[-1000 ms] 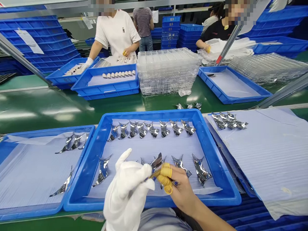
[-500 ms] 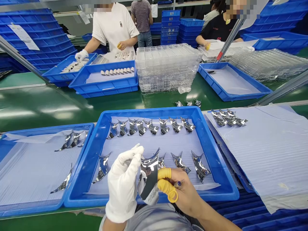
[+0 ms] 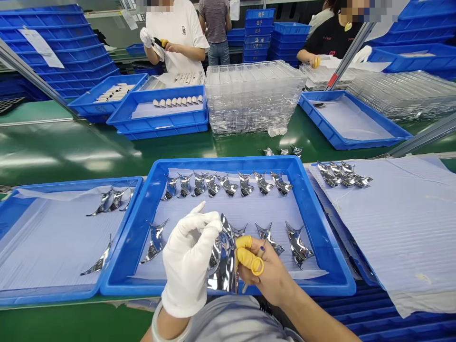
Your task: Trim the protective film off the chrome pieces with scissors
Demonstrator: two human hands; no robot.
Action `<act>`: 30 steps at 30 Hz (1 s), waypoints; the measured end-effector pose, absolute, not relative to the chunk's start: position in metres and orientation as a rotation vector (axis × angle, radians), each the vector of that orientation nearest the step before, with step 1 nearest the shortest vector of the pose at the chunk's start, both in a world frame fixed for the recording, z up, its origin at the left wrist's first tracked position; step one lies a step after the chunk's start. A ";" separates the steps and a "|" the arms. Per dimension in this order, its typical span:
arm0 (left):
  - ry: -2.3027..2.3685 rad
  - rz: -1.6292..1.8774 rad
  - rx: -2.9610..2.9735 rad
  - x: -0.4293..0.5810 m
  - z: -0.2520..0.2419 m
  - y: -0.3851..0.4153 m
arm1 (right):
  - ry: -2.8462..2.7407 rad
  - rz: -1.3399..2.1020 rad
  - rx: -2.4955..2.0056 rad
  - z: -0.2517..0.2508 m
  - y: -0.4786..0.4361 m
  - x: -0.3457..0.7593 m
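My left hand [image 3: 189, 261], in a white glove, pinches the upper end of a shiny chrome piece [image 3: 225, 266]. My right hand [image 3: 265, 266] has yellow finger cots on and grips the right edge of the same piece; a thin pen-like tool [image 3: 262, 248] also sits in its fingers. Both hands are over the front of a blue tray [image 3: 228, 164] lined with white sheet. Several chrome pieces [image 3: 245, 184] stand in a row at the tray's back, and others, such as one at the right [image 3: 298, 244] and one at the left [image 3: 155, 241], lie nearer its front.
Another blue tray [image 3: 53, 294] with chrome pieces adjoins on the left. White sheets [image 3: 399, 209] bearing three pieces lie right. Beyond are clear plastic trays [image 3: 254, 97], blue trays [image 3: 160, 124] and people; a metal post [image 3: 349, 59] slants at the right.
The chrome piece has been turned between my hands, so its broad face no longer points at the camera. Across the table, the person in white has raised a gloved hand from the tray, now holding something dark.
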State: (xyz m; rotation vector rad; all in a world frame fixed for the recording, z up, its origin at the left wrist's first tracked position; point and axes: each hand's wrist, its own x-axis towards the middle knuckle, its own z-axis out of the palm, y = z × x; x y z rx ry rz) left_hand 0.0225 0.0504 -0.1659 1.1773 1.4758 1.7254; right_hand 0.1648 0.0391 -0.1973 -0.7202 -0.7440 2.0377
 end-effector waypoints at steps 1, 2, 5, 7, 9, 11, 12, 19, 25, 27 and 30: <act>1.461 1.733 1.232 0.023 -0.165 0.050 | -0.720 2.053 -0.715 -0.198 0.040 0.164; 1.443 1.735 1.279 0.023 -0.163 0.051 | -0.702 2.064 -0.715 -0.198 0.040 0.164; 1.403 1.720 1.345 0.023 -0.161 0.051 | -0.691 2.061 -0.737 -0.198 0.041 0.163; 1.392 1.697 1.329 0.021 -0.162 0.052 | -0.714 2.030 -0.751 -0.197 0.040 0.163; 1.388 1.678 1.277 0.020 -0.163 0.053 | -0.735 1.989 -0.771 -0.194 0.039 0.163; 1.406 1.655 1.187 0.018 -0.165 0.053 | -0.743 1.954 -0.790 -0.191 0.037 0.163; 1.420 1.640 1.134 0.017 -0.166 0.053 | -0.745 1.942 -0.796 -0.190 0.037 0.164; 1.463 1.526 0.853 0.019 -0.159 0.054 | -0.786 1.875 -0.781 -0.185 0.034 0.163; 1.392 1.459 0.750 0.019 -0.163 0.054 | -0.781 1.858 -0.789 -0.185 0.032 0.161; 1.373 1.444 0.742 0.019 -0.166 0.053 | -0.779 1.852 -0.796 -0.185 0.032 0.161; 1.369 1.420 0.747 0.018 -0.170 0.052 | -0.763 1.850 -0.787 -0.184 0.031 0.161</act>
